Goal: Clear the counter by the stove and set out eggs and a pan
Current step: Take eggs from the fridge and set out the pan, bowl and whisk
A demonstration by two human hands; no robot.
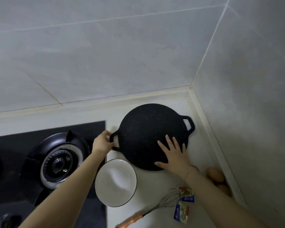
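Now your left hand [102,143] pinches the loop handle of the flat round black speckled pan [150,137]. Your right hand [174,155] lies flat, fingers spread, on its near rim, brown eggs [215,175] just beside that wrist.

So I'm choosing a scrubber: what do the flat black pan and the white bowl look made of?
The pan looks like metal with a matte black nonstick coating: pale speckles, no shine, loop handles cast in one piece; I can't tell which metal. The bowl looks like glazed ceramic: smooth white surface with a soft sheen and a thin dark rim line.
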